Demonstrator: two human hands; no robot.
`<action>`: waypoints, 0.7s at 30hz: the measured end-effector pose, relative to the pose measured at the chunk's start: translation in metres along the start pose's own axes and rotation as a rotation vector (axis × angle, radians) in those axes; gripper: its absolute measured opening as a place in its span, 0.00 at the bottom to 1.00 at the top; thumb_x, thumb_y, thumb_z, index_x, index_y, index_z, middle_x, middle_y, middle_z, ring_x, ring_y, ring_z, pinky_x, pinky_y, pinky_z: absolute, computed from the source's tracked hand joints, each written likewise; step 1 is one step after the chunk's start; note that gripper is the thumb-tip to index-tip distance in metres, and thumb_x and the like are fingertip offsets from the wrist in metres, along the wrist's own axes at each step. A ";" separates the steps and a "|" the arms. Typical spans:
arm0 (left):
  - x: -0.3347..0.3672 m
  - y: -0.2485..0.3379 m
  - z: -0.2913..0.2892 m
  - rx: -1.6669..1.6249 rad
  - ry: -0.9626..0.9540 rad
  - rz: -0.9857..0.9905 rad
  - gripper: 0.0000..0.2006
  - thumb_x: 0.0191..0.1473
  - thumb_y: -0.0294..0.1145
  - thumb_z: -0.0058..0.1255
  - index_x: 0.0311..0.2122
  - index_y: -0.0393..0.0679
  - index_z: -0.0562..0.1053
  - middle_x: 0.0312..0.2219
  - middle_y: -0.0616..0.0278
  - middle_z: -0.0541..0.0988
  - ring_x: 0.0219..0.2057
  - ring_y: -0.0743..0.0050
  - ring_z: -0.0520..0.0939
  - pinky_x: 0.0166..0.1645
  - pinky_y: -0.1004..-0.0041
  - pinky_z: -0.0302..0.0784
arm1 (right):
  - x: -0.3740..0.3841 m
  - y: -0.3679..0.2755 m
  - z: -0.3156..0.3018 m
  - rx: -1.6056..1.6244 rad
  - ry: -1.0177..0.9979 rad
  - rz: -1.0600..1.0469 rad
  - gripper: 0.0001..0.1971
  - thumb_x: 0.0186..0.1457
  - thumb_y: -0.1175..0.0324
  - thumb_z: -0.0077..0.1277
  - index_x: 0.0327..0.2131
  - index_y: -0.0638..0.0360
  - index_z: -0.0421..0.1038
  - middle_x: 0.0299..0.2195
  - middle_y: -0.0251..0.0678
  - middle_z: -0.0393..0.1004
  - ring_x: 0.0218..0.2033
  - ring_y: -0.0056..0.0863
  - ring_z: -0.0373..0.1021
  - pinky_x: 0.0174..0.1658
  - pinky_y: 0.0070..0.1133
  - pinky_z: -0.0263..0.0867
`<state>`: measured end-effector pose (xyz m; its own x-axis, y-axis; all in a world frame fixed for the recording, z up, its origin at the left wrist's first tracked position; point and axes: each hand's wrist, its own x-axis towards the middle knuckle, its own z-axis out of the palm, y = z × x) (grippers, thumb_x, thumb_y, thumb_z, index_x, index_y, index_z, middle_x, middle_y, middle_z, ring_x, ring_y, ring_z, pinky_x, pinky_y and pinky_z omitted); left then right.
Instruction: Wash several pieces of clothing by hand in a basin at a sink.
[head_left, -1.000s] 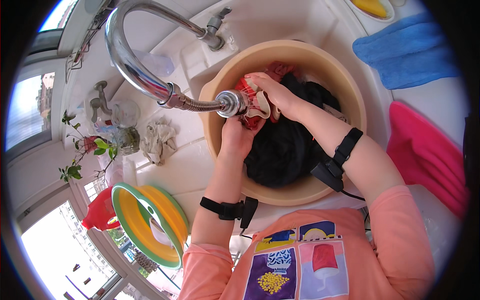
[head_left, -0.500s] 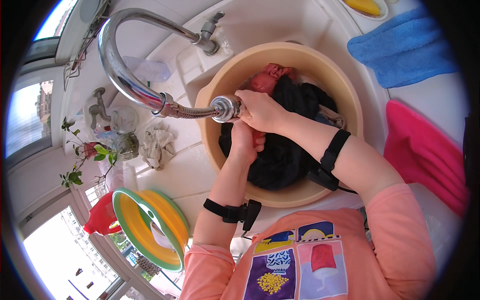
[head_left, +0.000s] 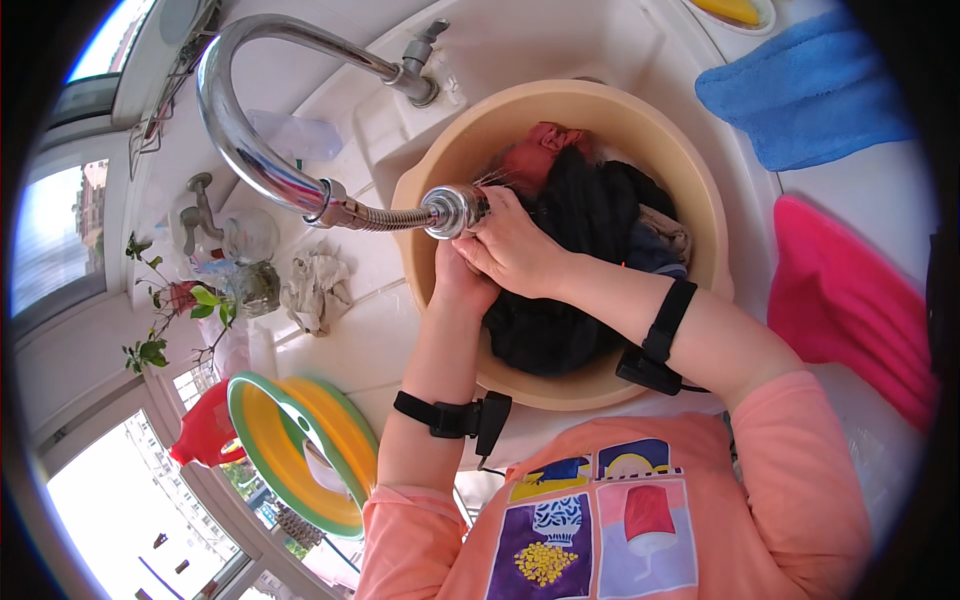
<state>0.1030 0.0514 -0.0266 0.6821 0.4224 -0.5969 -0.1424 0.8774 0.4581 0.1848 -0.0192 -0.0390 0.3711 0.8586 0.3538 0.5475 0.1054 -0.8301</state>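
My left hand (head_left: 463, 277) and my right hand (head_left: 522, 246) are pressed together under the chrome spray head (head_left: 457, 211), over the left side of a beige basin (head_left: 705, 210). The right hand's fingers are bent close against the spray head and cover most of the left hand's. What lies between them is hidden. Fine water streaks show just beyond the right fingers. Inside the basin are a black garment (head_left: 560, 330), a reddish-pink cloth (head_left: 540, 152) at the far side, and a grey-blue and tan cloth (head_left: 662, 240) at the right.
A curved chrome faucet (head_left: 235, 130) arches in from the left. On the right lie a blue towel (head_left: 810, 95) and a pink cloth (head_left: 840, 300). A crumpled pale rag (head_left: 315, 285), a potted plant (head_left: 205, 300) and a yellow-green collapsible basin (head_left: 260, 460) are at the left.
Both hands have shifted slightly left, and the left has tucked further beneath the right. The red piece seen at the left fingers is now out of sight. Water streaks have appeared by the spray head.
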 end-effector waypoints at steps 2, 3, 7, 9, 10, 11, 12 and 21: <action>-0.005 -0.001 0.007 -0.039 0.129 -0.002 0.19 0.61 0.48 0.36 0.49 0.48 0.68 0.44 0.61 0.75 0.46 0.64 0.76 0.46 0.58 0.75 | 0.010 -0.007 -0.009 0.023 -0.064 0.094 0.11 0.54 0.65 0.45 0.35 0.62 0.72 0.44 0.47 0.63 0.47 0.51 0.59 0.52 0.40 0.56; -0.011 0.000 0.023 0.124 0.241 -0.032 0.17 0.60 0.48 0.38 0.46 0.48 0.68 0.40 0.63 0.76 0.41 0.67 0.78 0.38 0.62 0.76 | 0.012 -0.003 -0.011 0.046 -0.057 0.120 0.11 0.53 0.68 0.45 0.36 0.64 0.71 0.40 0.46 0.62 0.43 0.49 0.59 0.51 0.39 0.57; -0.014 0.000 0.032 0.468 0.464 -0.080 0.15 0.57 0.49 0.39 0.34 0.49 0.68 0.21 0.65 0.73 0.17 0.74 0.72 0.14 0.72 0.59 | 0.016 0.005 -0.013 0.077 -0.021 0.044 0.12 0.53 0.70 0.44 0.41 0.63 0.68 0.43 0.48 0.67 0.44 0.46 0.63 0.51 0.33 0.60; -0.021 -0.001 0.032 0.571 0.489 -0.079 0.17 0.55 0.54 0.40 0.29 0.51 0.65 0.16 0.67 0.68 0.14 0.74 0.67 0.14 0.72 0.54 | 0.018 0.001 -0.008 0.252 -0.018 0.208 0.12 0.54 0.70 0.45 0.41 0.65 0.68 0.41 0.50 0.69 0.44 0.49 0.65 0.48 0.34 0.62; -0.022 -0.001 0.029 0.570 0.490 -0.075 0.17 0.55 0.54 0.40 0.29 0.51 0.65 0.16 0.67 0.68 0.14 0.74 0.67 0.14 0.72 0.54 | 0.019 -0.001 -0.007 0.427 -0.014 0.375 0.12 0.54 0.69 0.47 0.40 0.66 0.67 0.38 0.51 0.70 0.43 0.52 0.67 0.46 0.36 0.64; -0.023 -0.001 0.025 0.588 0.491 -0.074 0.17 0.56 0.54 0.39 0.30 0.51 0.66 0.16 0.66 0.68 0.14 0.74 0.67 0.14 0.73 0.53 | 0.021 -0.002 -0.008 0.428 -0.016 0.372 0.12 0.54 0.69 0.47 0.40 0.66 0.67 0.38 0.51 0.70 0.43 0.52 0.67 0.46 0.36 0.64; -0.024 -0.001 0.025 0.605 0.493 -0.074 0.18 0.57 0.55 0.38 0.30 0.50 0.66 0.16 0.66 0.68 0.14 0.74 0.67 0.14 0.74 0.53 | 0.023 -0.004 -0.009 0.492 -0.069 0.464 0.12 0.54 0.69 0.47 0.40 0.66 0.67 0.37 0.52 0.71 0.41 0.53 0.68 0.44 0.37 0.65; -0.037 0.005 0.025 0.730 0.405 -0.049 0.16 0.62 0.50 0.34 0.44 0.50 0.66 0.31 0.68 0.74 0.25 0.79 0.73 0.22 0.79 0.61 | 0.018 0.027 -0.040 0.298 -0.109 0.510 0.12 0.62 0.65 0.41 0.43 0.64 0.62 0.36 0.45 0.74 0.38 0.36 0.71 0.45 0.27 0.64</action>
<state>0.0950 0.0345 0.0140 0.3446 0.5590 -0.7541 0.4765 0.5880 0.6536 0.2364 -0.0206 -0.0381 0.4437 0.8828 -0.1544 0.0804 -0.2108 -0.9742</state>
